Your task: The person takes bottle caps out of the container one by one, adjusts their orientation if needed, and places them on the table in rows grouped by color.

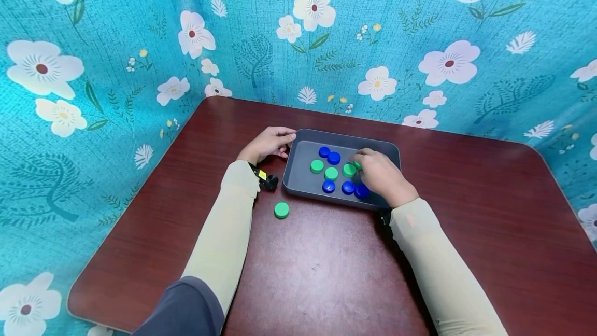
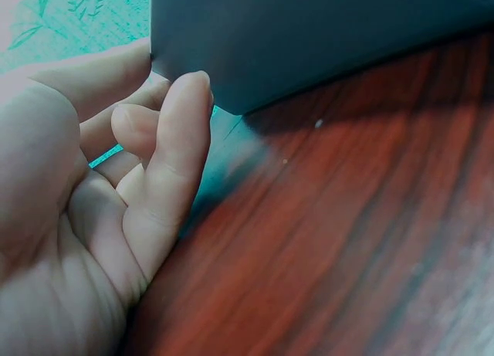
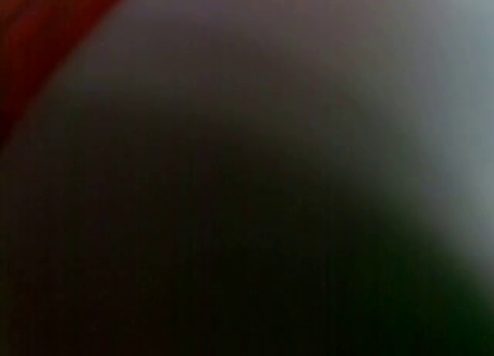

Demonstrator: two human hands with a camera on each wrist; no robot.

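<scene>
A dark grey rectangular tray sits on the table with several green and blue bottle caps inside it. At its left end my left hand holds the rim near the far corner. In the left wrist view, fingertips of that hand meet the tray's outer wall. My right hand reaches over the tray's right part, its fingers pinching a green bottle cap, mostly hidden. Just beside that is another green cap. The right wrist view is dark and blurred.
One green cap lies on the reddish-brown table, in front of the tray's left corner. Several blue caps, one of them near the front wall, surround the green ones. A flowered turquoise cloth hangs behind the table.
</scene>
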